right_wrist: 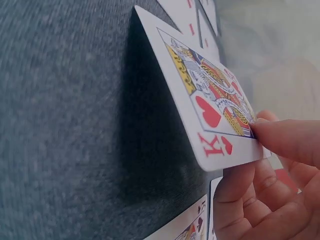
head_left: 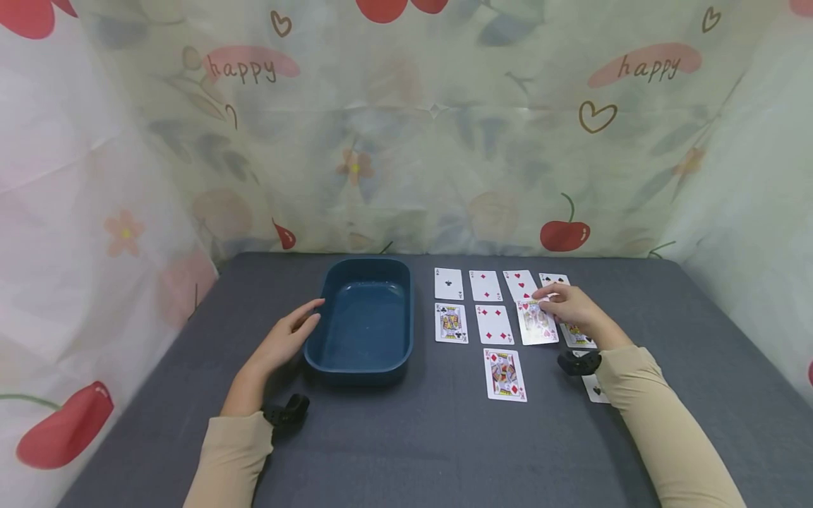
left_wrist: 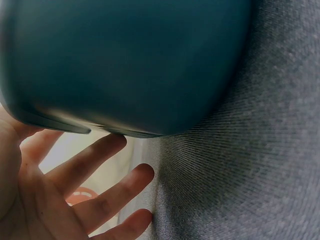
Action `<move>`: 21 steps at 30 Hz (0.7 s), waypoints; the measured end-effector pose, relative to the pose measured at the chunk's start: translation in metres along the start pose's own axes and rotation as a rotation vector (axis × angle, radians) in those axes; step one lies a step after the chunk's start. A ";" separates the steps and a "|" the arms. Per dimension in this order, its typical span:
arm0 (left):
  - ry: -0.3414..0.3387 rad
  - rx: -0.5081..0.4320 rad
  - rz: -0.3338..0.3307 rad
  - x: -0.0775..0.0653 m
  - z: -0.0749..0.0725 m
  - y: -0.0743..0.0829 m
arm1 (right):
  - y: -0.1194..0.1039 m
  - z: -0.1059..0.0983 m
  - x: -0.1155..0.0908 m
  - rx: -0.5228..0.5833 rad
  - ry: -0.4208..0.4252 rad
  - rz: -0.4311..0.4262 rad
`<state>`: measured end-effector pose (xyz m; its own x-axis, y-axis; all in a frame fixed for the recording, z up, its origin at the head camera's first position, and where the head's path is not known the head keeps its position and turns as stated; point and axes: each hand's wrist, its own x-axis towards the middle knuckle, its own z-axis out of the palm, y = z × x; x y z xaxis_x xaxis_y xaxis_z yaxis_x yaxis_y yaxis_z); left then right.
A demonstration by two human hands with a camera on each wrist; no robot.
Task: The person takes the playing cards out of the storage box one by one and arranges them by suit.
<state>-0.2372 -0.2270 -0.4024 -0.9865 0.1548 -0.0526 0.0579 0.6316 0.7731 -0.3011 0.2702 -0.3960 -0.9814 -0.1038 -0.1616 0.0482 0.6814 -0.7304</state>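
Note:
My right hand pinches a king of hearts between thumb and fingers. In the right wrist view the card is tilted, lifted off the cloth with a shadow under it. In the head view this king of hearts is over the second row of cards, below a hearts card. My left hand is at the left side of a dark blue rectangular basin. Its fingers are spread and loosely extended, with a fingertip against the rim in the left wrist view.
Left of the held card lie a four of diamonds and a king of clubs. A king of diamonds lies nearer. More cards are partly under my right arm, including a black-suit card. Patterned curtains enclose the grey table.

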 end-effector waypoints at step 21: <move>-0.006 -0.003 0.014 -0.001 -0.001 0.001 | 0.006 -0.001 0.001 -0.085 -0.010 0.060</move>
<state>-0.2361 -0.2275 -0.4013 -0.9847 0.1681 -0.0455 0.0712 0.6272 0.7756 -0.3023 0.2747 -0.3999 -0.9753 -0.0680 -0.2100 0.0902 0.7453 -0.6606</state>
